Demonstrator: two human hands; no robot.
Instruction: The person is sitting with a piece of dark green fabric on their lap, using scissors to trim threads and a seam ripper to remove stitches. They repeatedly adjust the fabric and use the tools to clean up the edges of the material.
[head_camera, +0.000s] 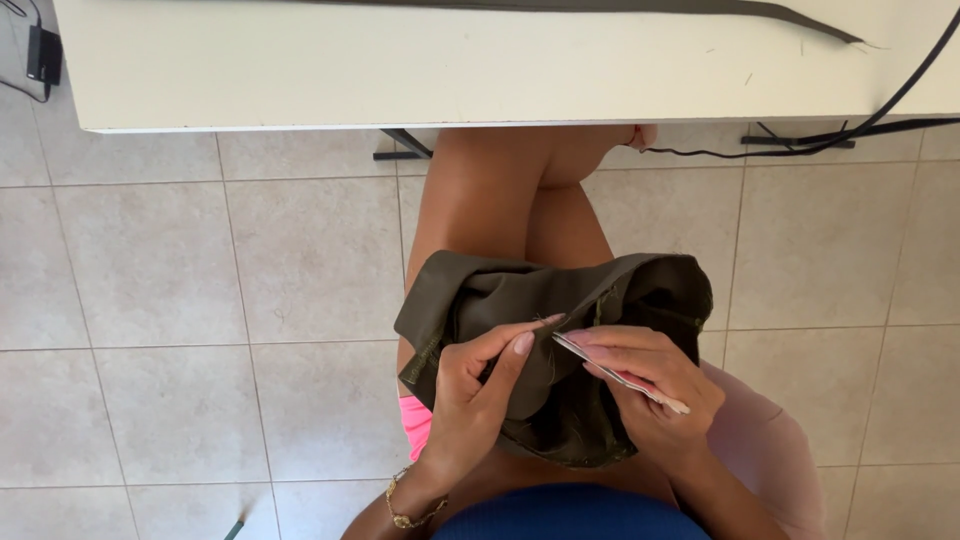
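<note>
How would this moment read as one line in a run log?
left hand: pinching dark olive fabric | right hand: holding thin flat tool at fabric | fabric on lap | white table ahead

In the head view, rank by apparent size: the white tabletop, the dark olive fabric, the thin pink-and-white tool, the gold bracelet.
1. White tabletop
2. Dark olive fabric
3. Thin pink-and-white tool and gold bracelet: both small, too close to rank.

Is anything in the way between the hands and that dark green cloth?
Nothing visible. The left hand already pinches the dark green cloth on the lap, and the right hand rests on it, holding a thin flat tool whose tip meets the cloth beside the left fingertips.
</note>
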